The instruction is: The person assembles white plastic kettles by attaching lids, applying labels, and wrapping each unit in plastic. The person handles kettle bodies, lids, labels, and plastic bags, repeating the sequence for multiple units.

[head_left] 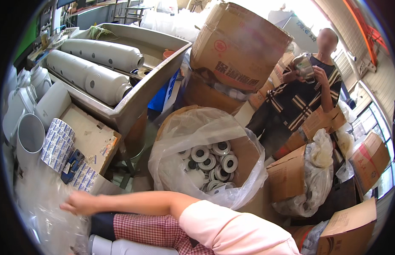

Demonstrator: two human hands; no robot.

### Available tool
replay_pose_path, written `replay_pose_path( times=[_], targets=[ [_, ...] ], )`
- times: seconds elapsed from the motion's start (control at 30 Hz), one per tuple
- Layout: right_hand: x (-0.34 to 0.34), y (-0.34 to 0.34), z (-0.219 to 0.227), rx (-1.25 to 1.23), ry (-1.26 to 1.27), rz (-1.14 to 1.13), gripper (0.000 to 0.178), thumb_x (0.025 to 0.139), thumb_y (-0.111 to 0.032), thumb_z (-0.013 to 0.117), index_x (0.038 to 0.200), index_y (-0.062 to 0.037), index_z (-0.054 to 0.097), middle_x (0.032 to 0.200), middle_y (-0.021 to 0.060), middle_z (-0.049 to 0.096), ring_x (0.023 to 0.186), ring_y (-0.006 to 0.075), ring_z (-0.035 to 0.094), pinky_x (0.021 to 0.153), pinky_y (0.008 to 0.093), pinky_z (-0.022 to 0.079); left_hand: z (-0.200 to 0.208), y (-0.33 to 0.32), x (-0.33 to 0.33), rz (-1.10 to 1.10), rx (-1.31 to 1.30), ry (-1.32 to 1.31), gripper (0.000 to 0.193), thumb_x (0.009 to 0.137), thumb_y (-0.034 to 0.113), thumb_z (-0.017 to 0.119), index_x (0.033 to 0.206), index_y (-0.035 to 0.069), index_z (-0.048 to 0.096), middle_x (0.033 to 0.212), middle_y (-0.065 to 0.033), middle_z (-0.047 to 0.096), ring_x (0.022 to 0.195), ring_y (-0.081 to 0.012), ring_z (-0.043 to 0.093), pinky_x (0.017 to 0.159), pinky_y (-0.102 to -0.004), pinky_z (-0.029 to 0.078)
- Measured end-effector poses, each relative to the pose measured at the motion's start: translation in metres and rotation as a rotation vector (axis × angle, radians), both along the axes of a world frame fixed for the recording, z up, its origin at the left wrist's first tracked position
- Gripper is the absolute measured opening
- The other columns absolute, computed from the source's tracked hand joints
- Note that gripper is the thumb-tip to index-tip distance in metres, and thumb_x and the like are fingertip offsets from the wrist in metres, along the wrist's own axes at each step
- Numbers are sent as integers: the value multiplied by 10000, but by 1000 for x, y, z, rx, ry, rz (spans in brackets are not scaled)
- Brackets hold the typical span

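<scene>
My right arm, in a pink sleeve, reaches across to the left. My right hand [80, 203] is at a crumpled clear plastic bag [44, 212], its fingers curled in and seemingly gripping the film, though the detail is soft. Below that forearm lies a red checked apron [150, 227] over my lap. Against its lower side rests a smooth white cylindrical container [131, 247], cut off by the lower edge. My left hand does not show.
A carton lined with plastic film [163, 163] holds several white ring-shaped parts [208, 161]. Behind it stands a tall carton [235, 46]. Long white cylinders [87, 76] lie in a metal trough [133, 95]. Label sheets [57, 144] rest beside it. At right, a person [307, 93] holds a shiny vessel [305, 68].
</scene>
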State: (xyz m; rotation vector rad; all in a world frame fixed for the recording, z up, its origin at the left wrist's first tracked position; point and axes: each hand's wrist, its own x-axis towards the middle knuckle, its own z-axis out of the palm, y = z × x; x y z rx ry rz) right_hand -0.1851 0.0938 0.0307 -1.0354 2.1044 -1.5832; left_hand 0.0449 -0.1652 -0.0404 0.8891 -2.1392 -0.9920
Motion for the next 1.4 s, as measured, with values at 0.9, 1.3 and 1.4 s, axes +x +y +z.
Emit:
replay_pose_path(
  times=[0.9,1.3,1.4],
  targets=[
    [206,286,-10,343,-610,713,268,1011,-298,742,967,-33,745,858,1,702,726,98,605,634,303,500,196,170,64,-1346,-543,-94,224,811,94,695,1015,82,788,1055,-106,745,1085,-313,721,980,-460,588],
    [146,263,-47,350,-769,-49,125,1054,-183,673,1088,-63,689,850,-29,650,753,66,581,681,228,470,251,25,285,170,408,-297,228,975,176,763,1145,26,785,1062,-52,788,939,-127,720,845,-301,586],
    [133,233,-44,397,-654,42,122,1059,-186,674,1059,-65,691,851,-70,601,755,41,531,671,218,437,236,-33,362,309,62,-508,241,965,250,762,1033,23,808,955,-99,794,845,-183,724,812,-374,567]
  ],
)
